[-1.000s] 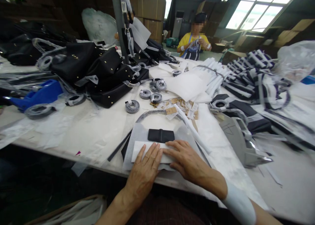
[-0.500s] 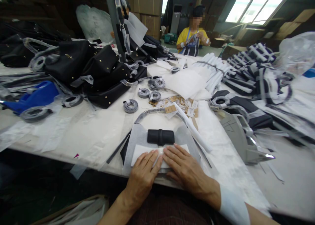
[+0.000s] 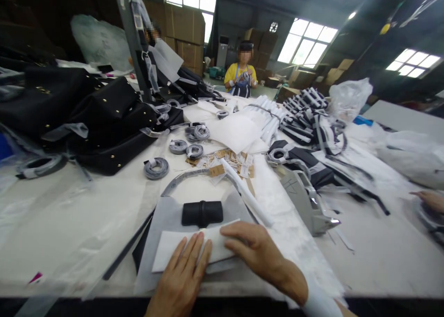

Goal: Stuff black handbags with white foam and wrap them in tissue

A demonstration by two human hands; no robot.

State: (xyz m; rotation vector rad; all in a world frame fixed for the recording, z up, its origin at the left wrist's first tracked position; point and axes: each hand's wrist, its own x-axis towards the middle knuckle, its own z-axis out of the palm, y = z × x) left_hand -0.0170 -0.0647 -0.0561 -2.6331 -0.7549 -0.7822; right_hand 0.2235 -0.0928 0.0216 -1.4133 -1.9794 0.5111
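Note:
A handbag wrapped in pale tissue paper (image 3: 147,261) lies before me, its plastic-covered handle (image 3: 180,174) arched away from me. A black strap closure (image 3: 201,214) shows near its top. Just below that lies a folded white sheet (image 3: 166,247). My left hand (image 3: 183,273) rests flat on this sheet, fingers stretched out. At the sheet's right part, my right hand (image 3: 258,254) has its fingers and thumb curled onto it; the sheet's upper right corner stands up a little behind them. Under the bag's left side, a dark strap (image 3: 128,245) sticks out.
Black bags (image 3: 104,127) are piled at left. Wrapped strap coils (image 3: 156,168) and paper tags (image 3: 239,162) lie beyond the handbag. A grey tape dispenser (image 3: 301,201) stands at right. A co-worker's hand (image 3: 430,200) shows at the far right; another person (image 3: 241,71) sits across the table.
My view has turned right and up, so the bag appears lower and further left. My right hand has gone from lying flat to curled, and the sheet's right corner has lifted.

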